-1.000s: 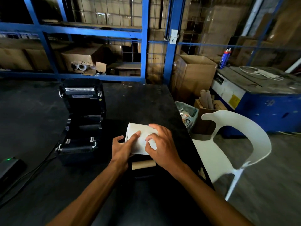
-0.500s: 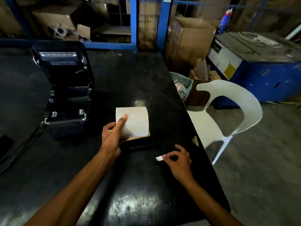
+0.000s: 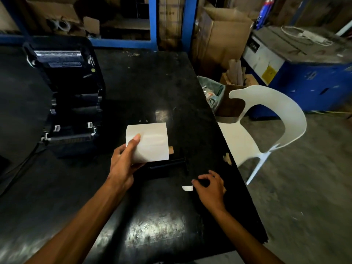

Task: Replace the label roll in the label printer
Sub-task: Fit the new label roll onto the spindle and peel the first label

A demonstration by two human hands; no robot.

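Note:
My left hand (image 3: 124,162) grips a white label roll (image 3: 150,141) just above the black table (image 3: 152,82), thumb across its face. Behind the roll peeks a brown cardboard core (image 3: 171,149), and a black spindle (image 3: 167,164) lies on the table below it. To the right, my right hand (image 3: 208,186) pinches a small white label strip (image 3: 187,188) against the tabletop. The black label printer (image 3: 66,96) stands to the left with its lid raised and its bay open.
A white plastic chair (image 3: 266,121) stands off the table's right edge. Cardboard boxes (image 3: 219,35) and a blue machine (image 3: 304,73) sit beyond. A cable (image 3: 17,168) runs from the printer toward the left front. Blue shelving (image 3: 152,21) stands behind the table.
My right hand pulled away from the roll with a small white strip and lowered it to the table at the right. My left hand kept the roll. The view tilted downward.

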